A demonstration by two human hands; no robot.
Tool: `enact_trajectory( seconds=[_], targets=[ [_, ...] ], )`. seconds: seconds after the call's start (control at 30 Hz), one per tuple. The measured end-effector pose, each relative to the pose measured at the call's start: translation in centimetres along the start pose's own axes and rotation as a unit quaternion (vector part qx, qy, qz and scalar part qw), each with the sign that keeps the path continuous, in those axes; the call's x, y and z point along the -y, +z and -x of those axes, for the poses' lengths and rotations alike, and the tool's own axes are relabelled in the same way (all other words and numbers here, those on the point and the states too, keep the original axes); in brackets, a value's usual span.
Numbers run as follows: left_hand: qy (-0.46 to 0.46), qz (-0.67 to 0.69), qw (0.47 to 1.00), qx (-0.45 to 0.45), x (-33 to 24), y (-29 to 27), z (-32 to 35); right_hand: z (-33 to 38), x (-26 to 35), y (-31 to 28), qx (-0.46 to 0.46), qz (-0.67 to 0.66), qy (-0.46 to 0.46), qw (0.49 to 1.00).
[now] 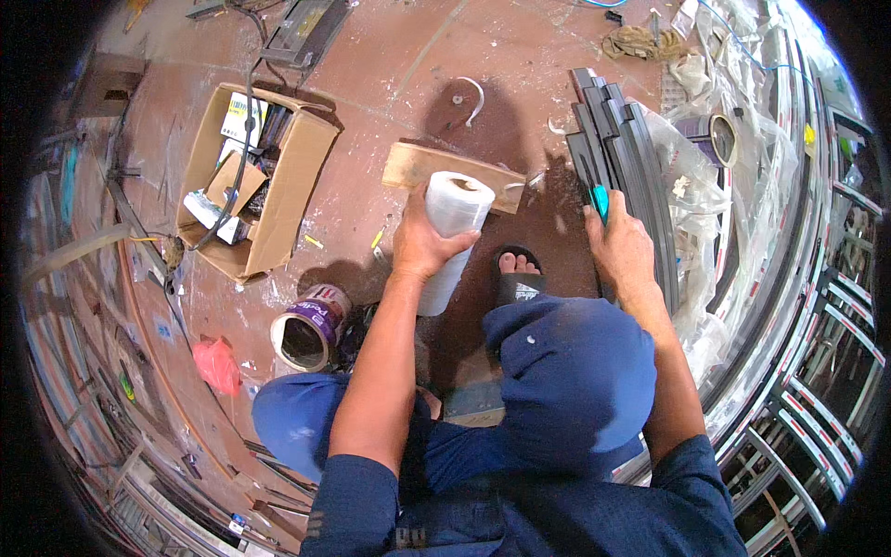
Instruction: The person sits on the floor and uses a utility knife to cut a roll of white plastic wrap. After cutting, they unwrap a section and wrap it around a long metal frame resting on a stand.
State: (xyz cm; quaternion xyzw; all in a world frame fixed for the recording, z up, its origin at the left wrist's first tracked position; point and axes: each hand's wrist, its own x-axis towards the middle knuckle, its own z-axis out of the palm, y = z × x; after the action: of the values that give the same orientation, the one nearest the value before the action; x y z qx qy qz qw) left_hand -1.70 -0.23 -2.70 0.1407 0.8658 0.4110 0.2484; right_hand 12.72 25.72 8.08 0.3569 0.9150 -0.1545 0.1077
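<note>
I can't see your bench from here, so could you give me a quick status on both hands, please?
Left hand gripping upright roll of clear wrap. Right hand holding teal-handled tool against stacked dark profiles. Wood offcut lying just beyond the roll.

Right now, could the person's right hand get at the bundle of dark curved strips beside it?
Probably yes: the right hand, gripping a teal-handled tool, already rests against the bundle of dark curved strips, with nothing between them.

The left hand (419,243) wraps its grip around an upright white roll of clear stretch film (452,232); the right hand (620,249) holds a teal-handled cutter (600,201) against a stack of dark curved metal profiles (620,158).
</note>
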Motion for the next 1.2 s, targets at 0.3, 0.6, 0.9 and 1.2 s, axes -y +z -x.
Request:
enact_trajectory(
  seconds=[0.3,0.6,0.9,1.2],
  targets=[
    [-0.056,-0.075,0.994,-0.050,-4.2,1.9,2.1,3.3,-0.4,2.6,0.078,-0.351,0.010,0.933],
    [0.070,0.044,0.985,-0.148,-4.9,1.3,6.9,6.7,-2.9,5.2,0.088,-0.472,0.069,0.874],
    [0.150,0.078,0.968,-0.183,-5.6,0.1,8.7,8.5,-4.8,8.3,0.092,-0.557,0.047,0.824],
    [0.177,0.078,0.962,-0.193,-6.6,-1.3,8.2,10.0,-8.3,13.1,0.120,-0.508,0.043,0.852]
  ],
)
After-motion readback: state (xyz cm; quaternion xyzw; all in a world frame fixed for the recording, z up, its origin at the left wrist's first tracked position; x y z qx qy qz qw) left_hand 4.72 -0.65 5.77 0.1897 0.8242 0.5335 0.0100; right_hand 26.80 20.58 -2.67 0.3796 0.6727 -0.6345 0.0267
